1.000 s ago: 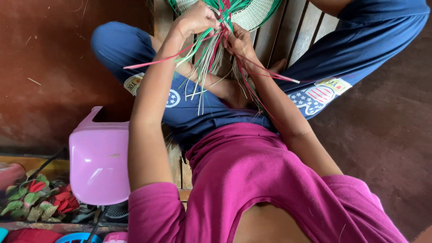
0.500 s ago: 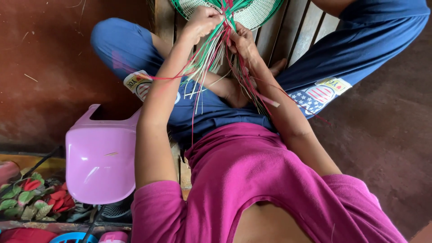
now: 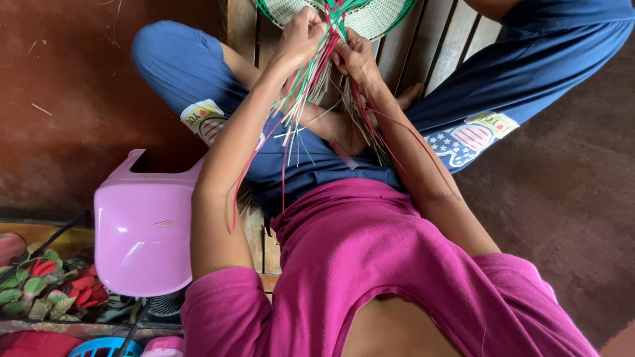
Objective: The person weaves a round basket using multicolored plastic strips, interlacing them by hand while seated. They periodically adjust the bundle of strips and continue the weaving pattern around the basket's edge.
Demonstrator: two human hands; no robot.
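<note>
I sit cross-legged on a wooden slat platform (image 3: 450, 39). A round woven piece (image 3: 370, 16), white with a green rim, lies at the top of the view. Loose green, red and pale strips (image 3: 311, 99) hang from it over my lap. My left hand (image 3: 301, 36) pinches a bundle of these strips near the weave. My right hand (image 3: 357, 56) grips other strips right beside it, almost touching the left hand. Several red strips trail down along both forearms.
A pink plastic stool (image 3: 142, 228) stands at my left elbow. Beyond it lies a mat with red and green leaf shapes (image 3: 40, 284). A blue plastic object (image 3: 106, 347) sits at the bottom left. Reddish floor (image 3: 569, 185) spreads on both sides.
Both hands have stayed at the weave, shifting the strips slightly. The long red strip that stuck out to the left now hangs down along my left forearm.
</note>
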